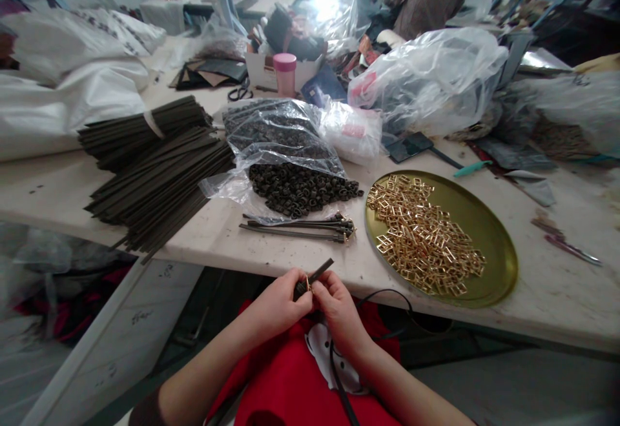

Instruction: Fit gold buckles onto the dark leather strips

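My left hand [278,302] and my right hand [336,306] meet just below the table edge, over my red lap. Both pinch a dark narrow strap [320,271] whose end sticks up to the right; a small gold buckle [307,283] sits on it between my fingertips. The rest of the strap hangs down past my right wrist. On the table ahead lie a few finished straps [300,227], a pile of small dark loops [300,188] spilling from a clear bag, and a round gold tray [489,219] heaped with gold buckles [426,235].
A large stack of dark straps [155,161] lies at the left of the table. Plastic bags [426,77], a pink cup [285,72], a box and scissors [239,93] crowd the back. A teal-handled tool [472,168] lies behind the tray. Another person sits at the far side.
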The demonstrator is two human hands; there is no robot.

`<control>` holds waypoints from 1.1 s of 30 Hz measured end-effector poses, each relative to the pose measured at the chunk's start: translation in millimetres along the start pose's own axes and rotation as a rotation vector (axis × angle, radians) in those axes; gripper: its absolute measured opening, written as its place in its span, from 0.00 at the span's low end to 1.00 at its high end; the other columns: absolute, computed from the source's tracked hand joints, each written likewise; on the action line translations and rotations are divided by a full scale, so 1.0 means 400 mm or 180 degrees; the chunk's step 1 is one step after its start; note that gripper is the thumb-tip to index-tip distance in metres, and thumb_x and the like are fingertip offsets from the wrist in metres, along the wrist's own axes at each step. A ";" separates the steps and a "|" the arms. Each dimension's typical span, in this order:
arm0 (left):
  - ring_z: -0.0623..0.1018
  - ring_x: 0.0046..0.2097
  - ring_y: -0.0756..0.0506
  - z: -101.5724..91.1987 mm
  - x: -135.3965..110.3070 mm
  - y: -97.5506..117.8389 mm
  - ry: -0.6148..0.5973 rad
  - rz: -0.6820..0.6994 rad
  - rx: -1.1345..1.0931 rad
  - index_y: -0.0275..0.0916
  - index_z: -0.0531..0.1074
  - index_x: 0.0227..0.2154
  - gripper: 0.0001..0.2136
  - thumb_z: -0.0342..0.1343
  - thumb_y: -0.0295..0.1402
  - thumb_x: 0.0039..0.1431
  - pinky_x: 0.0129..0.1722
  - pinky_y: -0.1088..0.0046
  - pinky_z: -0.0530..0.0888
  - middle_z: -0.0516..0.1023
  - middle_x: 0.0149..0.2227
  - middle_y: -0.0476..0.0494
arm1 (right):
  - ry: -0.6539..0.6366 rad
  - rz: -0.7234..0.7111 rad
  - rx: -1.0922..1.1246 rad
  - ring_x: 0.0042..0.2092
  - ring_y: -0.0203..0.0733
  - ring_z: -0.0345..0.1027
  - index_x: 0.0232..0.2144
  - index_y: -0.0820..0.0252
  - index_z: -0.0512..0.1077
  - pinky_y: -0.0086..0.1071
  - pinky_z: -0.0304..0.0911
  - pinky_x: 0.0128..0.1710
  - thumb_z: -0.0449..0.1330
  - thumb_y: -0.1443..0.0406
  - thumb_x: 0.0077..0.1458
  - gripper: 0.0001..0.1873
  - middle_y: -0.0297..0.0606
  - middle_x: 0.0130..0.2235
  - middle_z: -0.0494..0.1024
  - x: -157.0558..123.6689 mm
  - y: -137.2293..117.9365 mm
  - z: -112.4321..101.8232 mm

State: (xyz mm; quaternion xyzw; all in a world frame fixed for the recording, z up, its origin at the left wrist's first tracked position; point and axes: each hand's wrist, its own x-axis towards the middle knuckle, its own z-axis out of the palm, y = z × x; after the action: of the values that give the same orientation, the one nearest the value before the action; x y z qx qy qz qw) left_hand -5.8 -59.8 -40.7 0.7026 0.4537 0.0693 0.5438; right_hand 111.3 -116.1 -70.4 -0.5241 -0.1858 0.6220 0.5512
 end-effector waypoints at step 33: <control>0.69 0.29 0.49 -0.009 -0.009 0.016 0.0138 0.0028 0.0073 0.38 0.63 0.27 0.08 0.44 0.35 0.56 0.28 0.75 0.63 0.69 0.25 0.50 | -0.0099 -0.0312 -0.0252 0.25 0.32 0.61 0.31 0.60 0.68 0.26 0.59 0.26 0.60 0.59 0.48 0.11 0.30 0.26 0.69 -0.011 -0.005 -0.006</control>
State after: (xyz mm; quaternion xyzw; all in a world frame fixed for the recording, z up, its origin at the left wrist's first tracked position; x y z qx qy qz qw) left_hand -6.5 -59.8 -32.6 0.7092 0.4630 0.0816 0.5254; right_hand 113.6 -120.3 -67.5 -0.5260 -0.2443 0.5945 0.5570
